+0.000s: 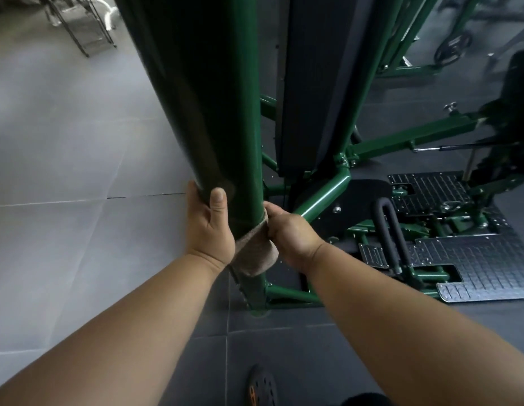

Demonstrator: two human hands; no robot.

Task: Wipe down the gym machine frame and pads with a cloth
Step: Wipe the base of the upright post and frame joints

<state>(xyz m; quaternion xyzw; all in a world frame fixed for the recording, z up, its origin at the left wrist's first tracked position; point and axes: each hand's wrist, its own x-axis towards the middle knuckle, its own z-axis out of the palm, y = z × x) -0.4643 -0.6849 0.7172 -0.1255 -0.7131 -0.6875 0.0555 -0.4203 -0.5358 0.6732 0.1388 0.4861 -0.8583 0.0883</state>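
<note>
A thick dark green upright post (214, 112) of the gym machine runs from the top of the view down to the floor. A brownish-grey cloth (252, 253) is wrapped around its lower part. My left hand (208, 227) grips the post and one end of the cloth, thumb up along the tube. My right hand (293, 232) holds the other end of the cloth on the post's right side. A black pad (316, 92) stands upright just behind the post.
Green frame tubes (322, 197) branch off low to the right. Metal tread plates (471, 262) and a black foam handle loop (386, 227) lie on the right. Grey floor tiles (64, 159) spread to the left. A dark shoe (262, 388) shows at the bottom.
</note>
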